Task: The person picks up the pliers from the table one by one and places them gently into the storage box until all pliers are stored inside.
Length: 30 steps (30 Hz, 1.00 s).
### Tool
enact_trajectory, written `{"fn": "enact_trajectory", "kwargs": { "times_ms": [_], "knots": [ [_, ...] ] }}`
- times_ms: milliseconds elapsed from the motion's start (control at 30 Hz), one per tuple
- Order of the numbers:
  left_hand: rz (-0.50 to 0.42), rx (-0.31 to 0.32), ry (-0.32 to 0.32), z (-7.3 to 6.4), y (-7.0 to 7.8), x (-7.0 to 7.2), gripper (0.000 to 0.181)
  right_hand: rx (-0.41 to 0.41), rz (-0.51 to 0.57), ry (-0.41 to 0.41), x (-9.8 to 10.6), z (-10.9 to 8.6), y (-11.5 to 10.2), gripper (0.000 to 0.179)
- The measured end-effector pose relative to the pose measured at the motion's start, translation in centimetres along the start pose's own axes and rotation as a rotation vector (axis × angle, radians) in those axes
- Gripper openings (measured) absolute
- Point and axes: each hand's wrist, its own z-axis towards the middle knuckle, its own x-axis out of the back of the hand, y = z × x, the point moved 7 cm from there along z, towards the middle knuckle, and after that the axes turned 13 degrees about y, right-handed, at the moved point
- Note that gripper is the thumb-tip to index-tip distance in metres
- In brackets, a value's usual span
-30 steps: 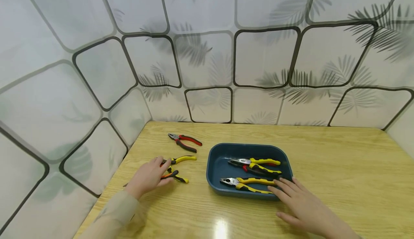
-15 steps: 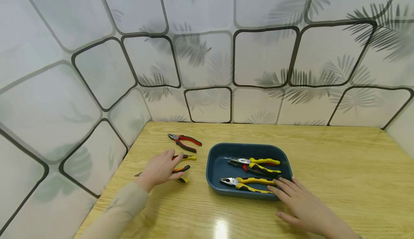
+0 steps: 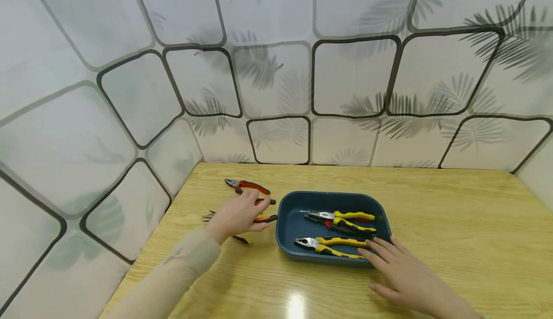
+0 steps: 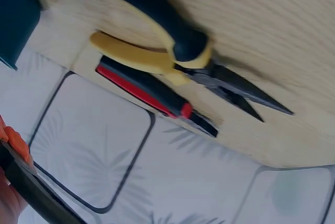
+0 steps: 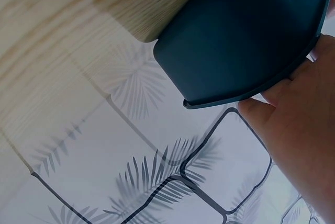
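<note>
My left hand grips a pair of pliers with orange-and-black handles, raised left of the blue box; its handle shows at the left wrist view's edge. Beneath that hand, long-nose pliers with yellow-and-black handles lie on the table, partly hidden in the head view. Red-and-black pliers lie behind them. My right hand rests at the near right corner of the blue box, fingers over its rim. Inside lie yellow-handled long-nose pliers, yellow-handled combination pliers and red-and-black pliers.
The wooden table stretches out right of the box. A patterned wall covering rises along the table's back and left edges. Light glares on the tabletop in front of the box.
My left hand has moved right and slightly away from me, carrying the orange-and-black pliers toward the box. The yellow-handled pliers stay behind on the table. My right hand and the box hold still.
</note>
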Motion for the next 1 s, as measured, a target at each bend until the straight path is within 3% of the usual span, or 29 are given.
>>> {"fn": "enact_trajectory", "kwargs": {
  "times_ms": [100,233,467,733,1000],
  "knots": [
    [0.011,-0.026,-0.051,1.1,0.7,-0.2,0.059,0.003,-0.001,-0.001,0.0,0.0,0.0,0.059],
    [0.028,-0.062,-0.065,2.3,1.5,-0.3,0.062,0.002,0.000,0.002,0.1,-0.1,0.0,0.059],
    [0.054,-0.131,-0.032,4.4,3.0,0.1,0.062,-0.011,-0.006,0.001,0.2,-0.2,0.2,0.059],
    [0.059,-0.196,-0.036,6.5,5.0,-0.3,0.063,-0.033,0.005,-0.041,0.0,-0.3,0.4,0.060],
    [0.110,-0.267,-0.007,7.9,6.9,-0.5,0.064,0.000,0.005,-0.009,-0.1,0.0,0.2,0.060]
  ]
}}
